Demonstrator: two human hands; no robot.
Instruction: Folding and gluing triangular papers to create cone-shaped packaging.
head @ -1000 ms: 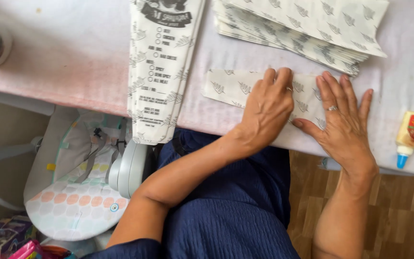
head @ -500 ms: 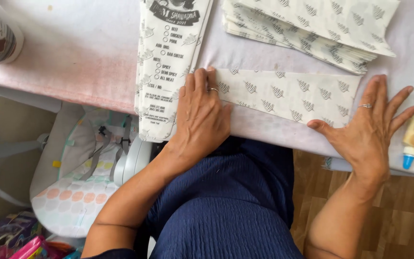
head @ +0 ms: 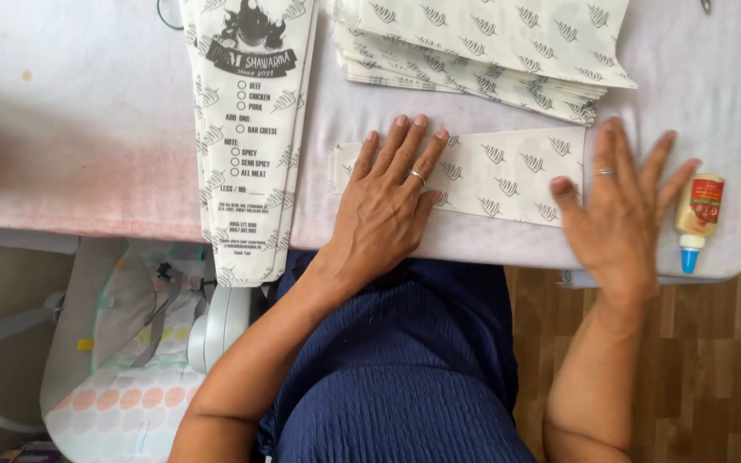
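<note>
A long printed paper sleeve [head: 250, 137] lies on the tabletop [head: 87, 129] left of the leaf-patterned paper strip [head: 508, 176], its end hanging over the near edge. The left hand [head: 388, 201] presses flat on the strip's left part, fingers spread. The right hand [head: 619, 210] lies flat and spread at the strip's right end. Behind the strip sits a stack of similar sheets [head: 490, 43]. Right of the strip lies a small glue bottle [head: 698, 219].

A long white paper strip printed with grey leaf marks [head: 508, 176] lies flat along the near desk edge, both ends pressed under flat palms.
</note>
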